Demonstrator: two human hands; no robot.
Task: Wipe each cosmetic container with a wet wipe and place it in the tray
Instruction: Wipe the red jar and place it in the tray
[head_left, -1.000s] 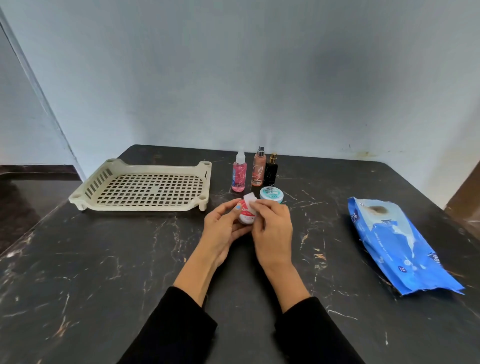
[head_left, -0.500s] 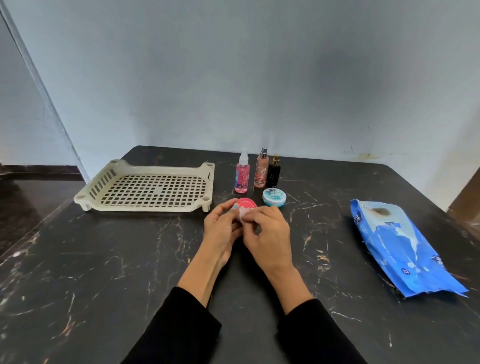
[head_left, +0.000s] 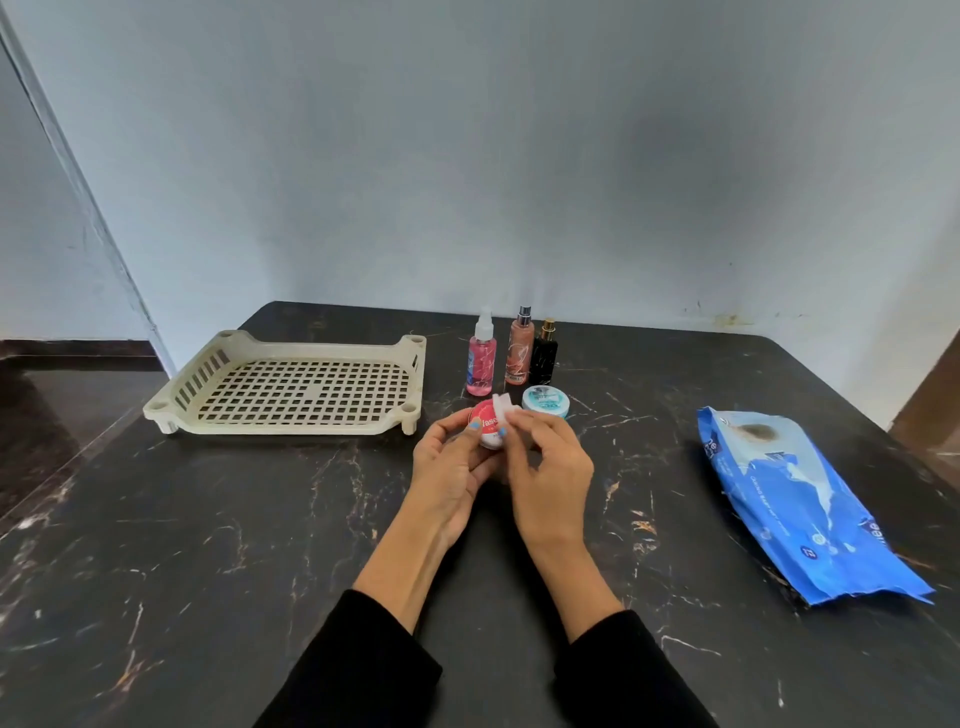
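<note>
A person's left hand (head_left: 452, 462) grips a small red-lidded jar (head_left: 488, 427) above the black marble table (head_left: 260, 519), while the right hand (head_left: 550, 462) pinches a folded wet wipe (head_left: 504, 407) against its lid, right of the tray (head_left: 291, 389).

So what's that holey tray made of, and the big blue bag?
The tray looks like hard cream plastic with a dull finish: its grid holes and corner posts look moulded in one piece. The blue bag looks like thin, shiny plastic film: it is crinkled and catches the light.
</note>
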